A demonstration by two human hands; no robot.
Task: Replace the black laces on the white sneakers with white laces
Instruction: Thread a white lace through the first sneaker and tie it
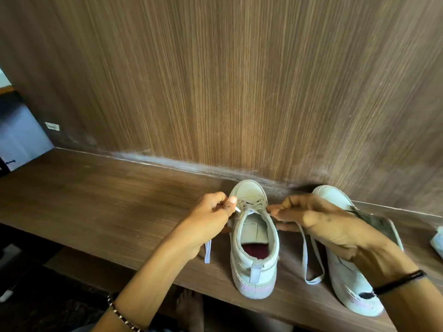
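White sneaker [254,259] upright on desk [119,200], toe near the back edge by the wood wall panel [215,92], heel at the front edge. White lace [254,206] crossed through its front eyelets. Left hand [211,216] fingers [231,201] clamped on the lace's left end beside the shoe; the slack drops toward the front edge. Right hand [318,219] fingers [275,208] pinched together on the right end; that strand loops down between the shoes. Second sneaker [345,274] toward the right edge, partly behind the right wrist, no lace visible on it. Bare foot [189,305] below the front edge.
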